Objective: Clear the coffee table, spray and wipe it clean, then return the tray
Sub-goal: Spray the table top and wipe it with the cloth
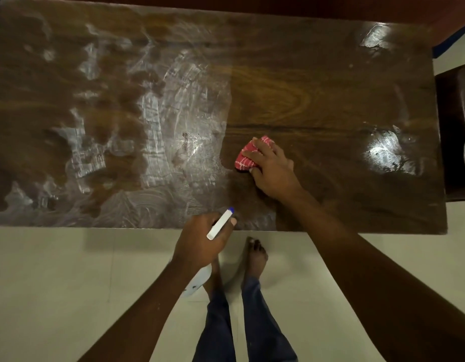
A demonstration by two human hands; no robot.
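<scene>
One coffee table (317,95). One red checked cloth (245,159) lies bunched on it, right of centre and toward the front. Right hand (273,165) presses it down, fingers and thumb curled round it. Left hand (200,239) grips one white spray bottle (221,224), its blue nozzle over the front edge. Wet smears cover the left half, with two shiny patches on the right.

Coffee table (291,95) glossy dark wood, smeary wet film left; cloth (245,159) red woven; spray bottle (221,224) probably white plastic
</scene>
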